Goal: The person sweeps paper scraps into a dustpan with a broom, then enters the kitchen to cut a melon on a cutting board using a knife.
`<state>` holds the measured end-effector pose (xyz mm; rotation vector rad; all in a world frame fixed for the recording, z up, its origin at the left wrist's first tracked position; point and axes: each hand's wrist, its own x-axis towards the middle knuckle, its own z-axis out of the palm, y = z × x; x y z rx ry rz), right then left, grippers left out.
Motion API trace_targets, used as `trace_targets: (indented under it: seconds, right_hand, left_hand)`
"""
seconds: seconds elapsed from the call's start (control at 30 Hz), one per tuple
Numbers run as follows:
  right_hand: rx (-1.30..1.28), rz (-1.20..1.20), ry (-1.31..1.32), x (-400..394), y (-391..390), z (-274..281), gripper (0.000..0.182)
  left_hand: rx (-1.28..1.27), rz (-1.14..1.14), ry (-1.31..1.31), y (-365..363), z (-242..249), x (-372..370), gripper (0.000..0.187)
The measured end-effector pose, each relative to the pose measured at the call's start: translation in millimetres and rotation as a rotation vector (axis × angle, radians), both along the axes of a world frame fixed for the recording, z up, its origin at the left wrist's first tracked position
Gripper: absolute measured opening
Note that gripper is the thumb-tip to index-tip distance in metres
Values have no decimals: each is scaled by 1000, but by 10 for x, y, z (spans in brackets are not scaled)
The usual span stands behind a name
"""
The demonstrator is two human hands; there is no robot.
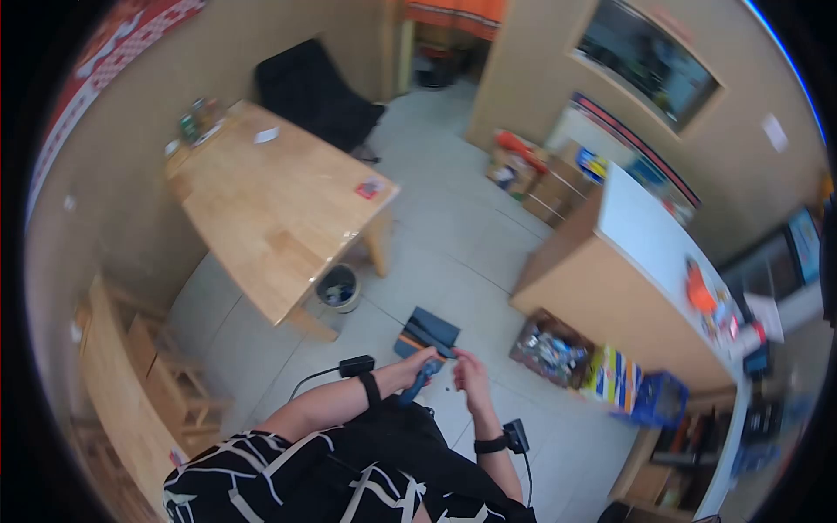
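Observation:
My left hand (417,367) is closed around a blue handle that appears to belong to a dustpan (421,336), in front of my body. The dustpan is dark blue-grey with an orange stripe, and a dark bar, possibly a brush head, crosses it. My right hand (472,382) is beside it, with bent fingers pinched at the end of that bar. What those fingertips hold, if anything, is too small to make out. Small dark specks lie on the floor (384,305) below the right hand. Each wrist wears a black strap with a small box and cable.
A wooden table (279,200) stands ahead left, with a black chair (314,96) behind it and a waste bin (338,288) by its leg. On the right are a white-topped counter (645,235), a crate of bottles (550,350) and a blue basket (658,399). Cardboard boxes (558,187) sit farther back.

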<state>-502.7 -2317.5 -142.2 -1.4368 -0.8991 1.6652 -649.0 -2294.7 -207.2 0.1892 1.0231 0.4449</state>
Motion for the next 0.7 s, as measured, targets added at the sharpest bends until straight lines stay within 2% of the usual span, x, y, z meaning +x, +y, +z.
trace_targets:
  seconds: [0.07,0.1,0.17,0.23,0.3,0.33,0.37,0.43,0.47,0.63,0.7]
  right_hand:
    - [12,-69,-58,183,448,-317,30]
    - [3,-21,-50,188,663,-425,30]
    - [-241,-129,-196,224,1164,-558,30]
    - [-330,-80,-188,203,1711,-677,33]
    - [-506,168,128,234,2252,-774,46]
    - [-437,321,261,172,2553,-665,49]
    - [-432,336,254,108,2875,-722,49]
    - [-409,246,252,264,3251,-930,46]
    - [-506,213,305,230,3523,-932,28]
    - [-588,298,408,214,4664,-717,22]
    - [-529,199,360,171,5117,-730,22]
  left_hand:
    - [-84,103,-31,420,-16,33,26]
    - [-93,151,-25,604,-23,41,26]
    - [-122,148,-67,1024,29,134,26]
    - [-25,155,-88,1507,101,263,27]
    - [66,129,-108,1871,134,336,29]
    - [153,100,-72,2104,171,378,31]
    - [241,69,-29,2389,211,347,34]
    - [252,31,-70,2792,196,413,40]
    - [284,-21,-89,3071,205,384,48]
    - [252,121,-19,4095,416,461,49]
    - [320,279,129,4544,475,490,45]
